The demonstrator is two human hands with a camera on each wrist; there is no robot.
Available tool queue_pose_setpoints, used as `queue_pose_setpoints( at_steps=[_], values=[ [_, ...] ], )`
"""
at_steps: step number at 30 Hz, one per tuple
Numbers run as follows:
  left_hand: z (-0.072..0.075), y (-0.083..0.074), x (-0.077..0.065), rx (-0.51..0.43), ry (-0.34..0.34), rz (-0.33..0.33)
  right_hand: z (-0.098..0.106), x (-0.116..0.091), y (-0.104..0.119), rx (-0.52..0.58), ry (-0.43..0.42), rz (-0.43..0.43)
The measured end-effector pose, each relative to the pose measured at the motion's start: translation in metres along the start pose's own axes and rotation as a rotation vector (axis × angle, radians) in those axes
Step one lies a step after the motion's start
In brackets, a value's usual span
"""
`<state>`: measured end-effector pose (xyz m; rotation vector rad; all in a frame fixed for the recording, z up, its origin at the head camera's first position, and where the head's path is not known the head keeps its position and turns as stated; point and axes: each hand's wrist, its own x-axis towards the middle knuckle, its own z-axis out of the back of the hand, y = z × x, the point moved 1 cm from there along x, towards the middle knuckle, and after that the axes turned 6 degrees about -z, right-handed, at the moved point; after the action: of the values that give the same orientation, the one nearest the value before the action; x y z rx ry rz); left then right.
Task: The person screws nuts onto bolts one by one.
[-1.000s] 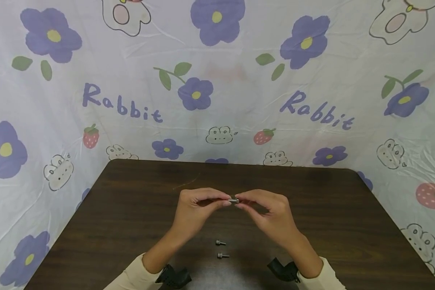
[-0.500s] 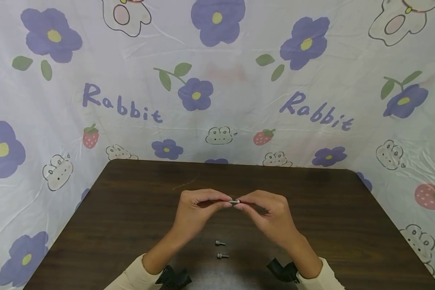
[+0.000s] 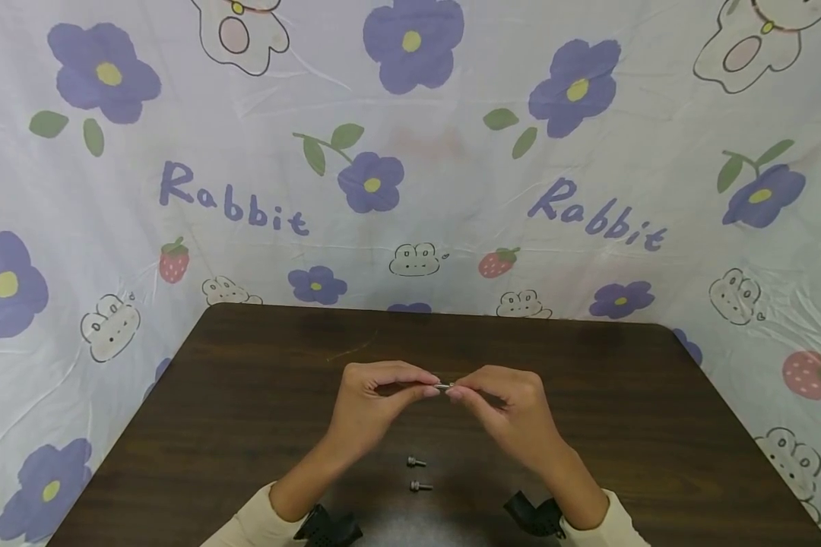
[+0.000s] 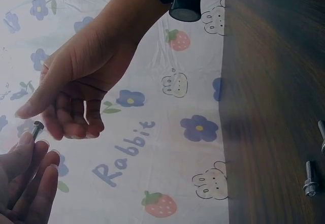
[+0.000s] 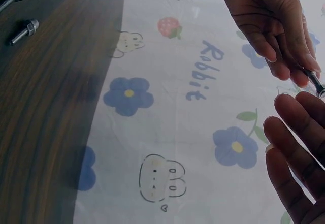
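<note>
Over the middle of the table, my left hand (image 3: 366,406) pinches the shank of a small metal bolt (image 3: 442,387) between thumb and forefinger. The bolt's head points toward my right hand (image 3: 513,406), whose thumb and forefinger tips sit right around it. From the left wrist, the bolt's dark head (image 4: 38,125) shows between the two hands. The right wrist view has the bolt (image 5: 316,83) near its right edge, beside the extended right fingers (image 5: 287,115). Two more bolts, one farther (image 3: 416,462) and one nearer (image 3: 420,486), lie on the table below the hands.
The dark wood-grain table (image 3: 246,395) has rounded far corners. A white cloth (image 3: 451,197) printed with flowers, rabbits and strawberries hangs behind it and along both sides. Each wrist wears a black camera mount, one left (image 3: 328,526) and one right (image 3: 535,515).
The right fingertips have closed in over the bolt's head, which now shows less. Both hands otherwise stay nearly in place, and the two bolts on the table have not moved.
</note>
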<state>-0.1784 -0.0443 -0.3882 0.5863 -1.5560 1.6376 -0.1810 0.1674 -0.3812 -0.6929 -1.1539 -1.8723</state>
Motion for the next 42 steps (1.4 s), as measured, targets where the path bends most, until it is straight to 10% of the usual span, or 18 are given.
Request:
queue_pose_setpoints(
  at_steps=[30,42],
  values=[
    [0.0008,0.0009,0.0006,-0.029,0.002,-0.014,-0.0008,0.0046,0.0014,-0.013,-0.022,0.097],
    [-0.0007,-0.0004,0.0005,-0.018,0.004,-0.002,0.0012,0.0009,0.0030,-0.032,0.024,-0.025]
  ],
)
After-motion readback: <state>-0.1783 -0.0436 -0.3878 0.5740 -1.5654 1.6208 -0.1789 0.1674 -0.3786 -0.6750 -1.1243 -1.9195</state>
